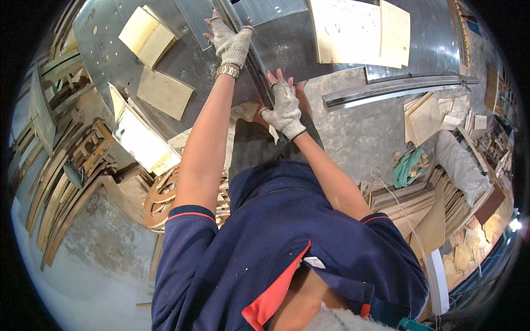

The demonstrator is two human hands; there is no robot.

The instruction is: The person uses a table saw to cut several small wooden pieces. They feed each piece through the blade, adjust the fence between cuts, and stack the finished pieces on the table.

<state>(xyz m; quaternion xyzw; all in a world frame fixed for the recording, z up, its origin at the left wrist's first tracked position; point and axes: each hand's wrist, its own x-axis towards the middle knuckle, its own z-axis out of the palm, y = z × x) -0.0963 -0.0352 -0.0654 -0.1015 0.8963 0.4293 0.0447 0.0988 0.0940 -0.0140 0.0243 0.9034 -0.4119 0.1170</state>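
A long dark metal bar (255,65) runs from the top of the view down toward my body, across a grey metal tabletop (292,38). My left hand (231,43), in a white glove with bare fingertips and a watch (228,70) at the wrist, lies over the bar's left side. Its fingers are spread, with the thumb reaching across the bar. By the near end of the bar is my right hand (286,109), gloved the same way. Its fingers stretch forward, and the thumb points toward the bar. Whether either palm presses on the metal is hidden.
Pale wooden boards (353,33) lie on the tabletop at right, with a pale block (147,36) and a thin panel (165,92) at left. A metal rail (397,91) juts out at right. Wood strips, stacked offcuts, a green cloth (407,168) and a grey sack (458,168) lie around.
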